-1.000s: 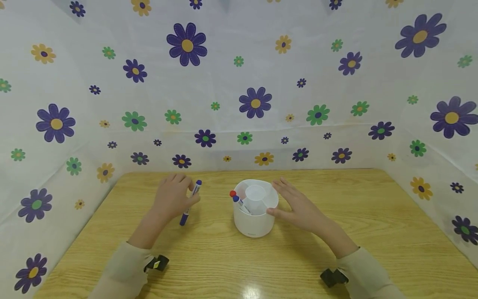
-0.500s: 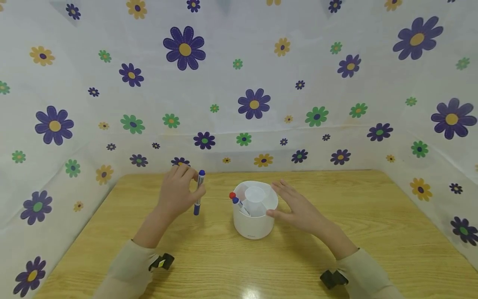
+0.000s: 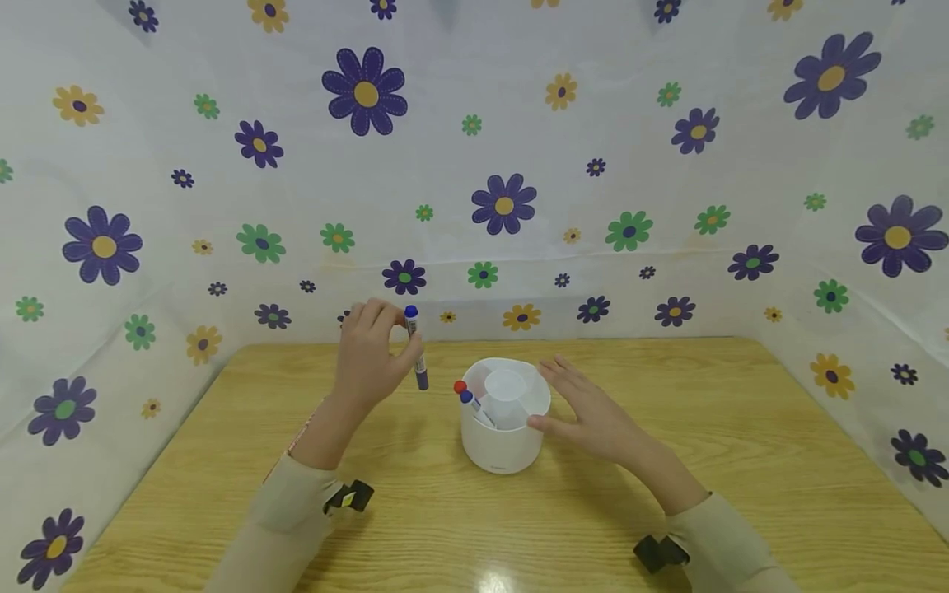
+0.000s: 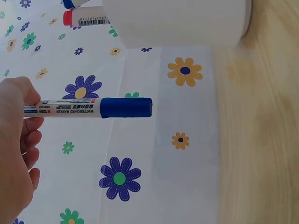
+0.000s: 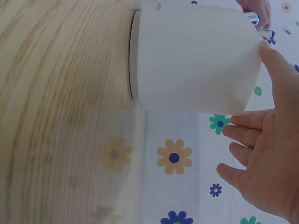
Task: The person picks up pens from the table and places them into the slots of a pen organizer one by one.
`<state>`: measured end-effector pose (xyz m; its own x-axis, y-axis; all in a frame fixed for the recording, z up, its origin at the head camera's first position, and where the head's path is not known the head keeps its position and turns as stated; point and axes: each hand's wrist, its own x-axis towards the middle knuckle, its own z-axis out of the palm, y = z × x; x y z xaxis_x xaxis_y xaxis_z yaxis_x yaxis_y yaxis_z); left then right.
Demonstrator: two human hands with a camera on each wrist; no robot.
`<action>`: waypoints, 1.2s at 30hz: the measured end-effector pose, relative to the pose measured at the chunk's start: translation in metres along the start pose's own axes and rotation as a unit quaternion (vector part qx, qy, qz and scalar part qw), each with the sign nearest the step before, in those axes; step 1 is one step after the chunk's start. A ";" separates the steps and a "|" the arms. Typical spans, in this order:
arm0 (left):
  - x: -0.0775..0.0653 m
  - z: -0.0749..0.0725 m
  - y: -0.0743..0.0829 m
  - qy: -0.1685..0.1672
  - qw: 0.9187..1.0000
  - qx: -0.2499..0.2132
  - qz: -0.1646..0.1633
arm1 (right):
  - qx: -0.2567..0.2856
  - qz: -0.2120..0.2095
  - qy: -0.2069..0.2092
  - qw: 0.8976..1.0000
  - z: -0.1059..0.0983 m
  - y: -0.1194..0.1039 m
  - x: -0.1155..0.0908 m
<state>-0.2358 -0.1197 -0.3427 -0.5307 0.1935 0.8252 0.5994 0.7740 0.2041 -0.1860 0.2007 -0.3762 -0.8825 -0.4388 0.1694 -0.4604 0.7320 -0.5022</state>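
A blue-capped whiteboard marker (image 4: 126, 107) is pinched between the thumb and fingers of my left hand (image 3: 368, 350). It hangs nearly upright above the table, left of a round white pen organizer (image 3: 502, 449). Inside the organizer, a red-ended marker (image 3: 460, 386) and another blue-ended marker (image 3: 474, 404) lean against the left rim. My right hand (image 3: 596, 412) rests at the organizer's right rim with thumb and fingers spread; in the right wrist view the thumb tip meets the rim and the fingers (image 5: 247, 128) are fairly straight.
The organizer stands on a wood-grain table (image 3: 445, 527). It has a round centre cup (image 3: 507, 385) with divided compartments around it. White cloth with printed flowers (image 3: 430, 165) hangs behind the table and on both sides. Each wrist wears a black strap device (image 3: 662, 553).
My left hand has lifted the marker from near the table and carried it up and to the right, closer to the organizer. The right hand and organizer have stayed in place.
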 end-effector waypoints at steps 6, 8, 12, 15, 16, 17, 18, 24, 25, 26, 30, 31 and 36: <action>0.009 0.005 0.007 0.042 0.998 -0.041 -0.007 | -0.003 0.003 -0.001 1.000 0.000 -0.002 0.000; 0.012 0.007 0.011 0.057 0.997 -0.055 -0.014 | -0.005 0.001 -0.001 1.000 0.000 -0.001 0.000; 0.015 0.013 0.018 0.084 0.991 -0.100 -0.038 | -0.005 -0.002 -0.001 1.000 -0.001 0.000 -0.001; 0.016 0.018 0.023 0.101 0.984 -0.138 -0.060 | -0.004 -0.002 -0.003 1.000 -0.001 0.001 -0.003; 0.015 0.020 0.025 0.104 0.981 -0.149 -0.066 | -0.004 -0.002 -0.003 1.000 -0.001 0.002 -0.003; 0.015 0.021 0.026 0.106 0.979 -0.161 -0.072 | -0.005 -0.003 -0.003 1.000 -0.001 0.002 -0.003; 0.015 0.023 0.028 0.106 0.976 -0.171 -0.078 | -0.005 -0.004 -0.003 1.000 -0.001 0.002 -0.004; 0.011 0.030 0.037 0.085 0.964 -0.221 -0.118 | -0.002 -0.005 -0.005 1.000 -0.001 0.003 -0.004; 0.010 0.031 0.038 0.080 0.962 -0.227 -0.126 | -0.001 -0.004 -0.006 1.000 -0.001 0.003 -0.004; 0.010 0.032 0.039 0.076 0.960 -0.233 -0.134 | -0.002 -0.004 -0.006 1.000 -0.002 0.003 -0.004; 0.008 0.034 0.042 0.051 0.955 -0.246 -0.159 | 0.000 -0.002 -0.009 1.000 -0.002 0.003 -0.003; 0.008 0.035 0.043 0.044 0.954 -0.248 -0.161 | 0.000 -0.001 -0.010 1.000 -0.002 0.003 -0.003; 0.008 0.036 0.044 0.016 0.953 -0.256 -0.161 | 0.001 0.002 -0.013 1.000 -0.003 0.002 -0.002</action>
<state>-0.2356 -0.0625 -0.3466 -0.7234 -0.0294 0.6898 0.6262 0.3931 0.6734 -0.1858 0.2050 -0.3749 -0.8814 -0.4492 0.1461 -0.4569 0.7322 -0.5051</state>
